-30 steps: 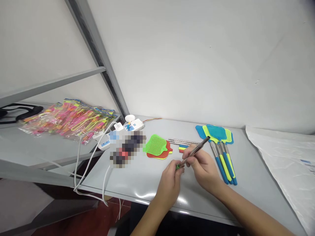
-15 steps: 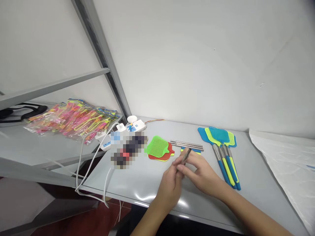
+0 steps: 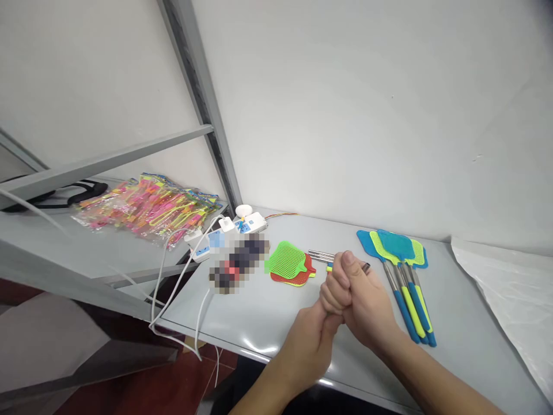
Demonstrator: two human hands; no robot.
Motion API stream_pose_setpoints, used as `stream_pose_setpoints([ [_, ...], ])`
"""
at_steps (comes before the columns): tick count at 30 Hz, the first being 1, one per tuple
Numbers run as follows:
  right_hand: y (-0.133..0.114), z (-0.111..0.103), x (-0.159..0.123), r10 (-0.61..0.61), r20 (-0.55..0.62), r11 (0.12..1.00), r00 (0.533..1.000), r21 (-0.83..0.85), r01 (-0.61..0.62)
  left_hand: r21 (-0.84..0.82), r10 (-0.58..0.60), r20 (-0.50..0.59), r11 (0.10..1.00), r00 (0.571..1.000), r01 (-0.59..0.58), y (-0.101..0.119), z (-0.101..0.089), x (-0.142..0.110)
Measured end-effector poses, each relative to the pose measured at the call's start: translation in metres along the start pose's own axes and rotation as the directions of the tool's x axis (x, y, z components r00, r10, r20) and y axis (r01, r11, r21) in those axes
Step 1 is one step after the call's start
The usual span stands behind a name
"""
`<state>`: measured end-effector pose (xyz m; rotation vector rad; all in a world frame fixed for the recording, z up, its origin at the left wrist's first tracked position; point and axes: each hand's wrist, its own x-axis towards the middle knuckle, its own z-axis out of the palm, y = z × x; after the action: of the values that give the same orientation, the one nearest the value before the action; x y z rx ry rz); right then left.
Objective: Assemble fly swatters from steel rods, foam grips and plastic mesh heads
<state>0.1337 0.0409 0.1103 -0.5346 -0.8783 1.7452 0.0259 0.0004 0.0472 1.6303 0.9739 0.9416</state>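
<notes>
My right hand [image 3: 360,300] is closed in a fist round a metal tube [image 3: 366,268]; only its dark tip shows past the hand. Just below and touching it, my left hand [image 3: 311,340] is closed too, its fingers wrapped at the tube's lower part, which is hidden. Behind the fists lie several loose metal tubes [image 3: 320,255] and a bit of a yellow and blue piece [image 3: 329,268], mostly covered. Left of them, a green fly swatter head [image 3: 286,260] overlaps a red swatter head [image 3: 298,280], with a yellow edge beneath.
Fly swatters [image 3: 408,288] with blue and yellow handles lie stacked on the right of the grey table [image 3: 233,314]. White plastic sheeting [image 3: 496,288] covers the right end. Power strips [image 3: 254,223] and white cables [image 3: 162,282] are at left, beside a shelf with bagged colourful items [image 3: 151,207].
My right hand has gone from a fingertip hold to a full fist round the tube, covering most of it. Both hands sit slightly further right in view, and the camera has turned a little left.
</notes>
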Motion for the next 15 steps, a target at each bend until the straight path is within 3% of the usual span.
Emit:
stream_pose_setpoints([
  [8, 0.011, 0.017, -0.001, -0.032, 0.095, 0.984, 0.995, -0.174, 0.048, 0.052, -0.024, -0.042, 0.998, 0.999, 0.026, 0.020, -0.023, -0.020],
  [15, 0.016, 0.033, 0.000, 0.181, 0.089, 0.916, 0.980, -0.377, -0.135, -0.037, -0.009, -0.062, 0.999, 0.998, 0.007, 0.036, -0.045, -0.030],
])
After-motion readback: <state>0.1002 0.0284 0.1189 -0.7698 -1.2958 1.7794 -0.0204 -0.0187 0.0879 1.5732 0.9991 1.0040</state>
